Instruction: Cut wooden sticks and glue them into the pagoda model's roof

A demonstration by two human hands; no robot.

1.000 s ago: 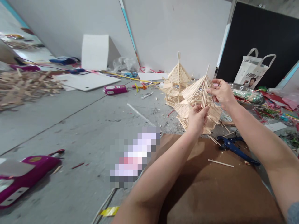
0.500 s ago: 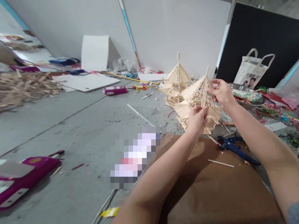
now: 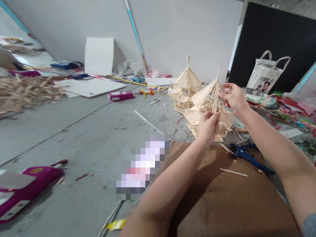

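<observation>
A model pavilion of thin wooden sticks [image 3: 194, 117] stands in front of me, its pointed stick roof [image 3: 203, 93] tilting up between my hands. My left hand [image 3: 208, 125] is closed at the lower ends of a few sticks on the roof's near side. Higher up, my right hand [image 3: 232, 97] pinches a stick at the roof's right edge. The fingertips partly cover what they grip. Behind it rises a second stick pavilion [image 3: 189, 79] with a spire on top.
Blue pliers [image 3: 247, 158] and a loose stick [image 3: 233, 172] lie on brown paper [image 3: 222, 204]. Right of my arm are a metal bowl [image 3: 276, 107] and scraps. Magenta devices [image 3: 37, 177] sit on the floor, and a stick pile [image 3: 27, 93] lies far left. A blurred-out lit object [image 3: 143, 166] is left of my forearm.
Almost nothing differs. Both hands keep their places on the roof sticks, and the view has shifted very slightly.
</observation>
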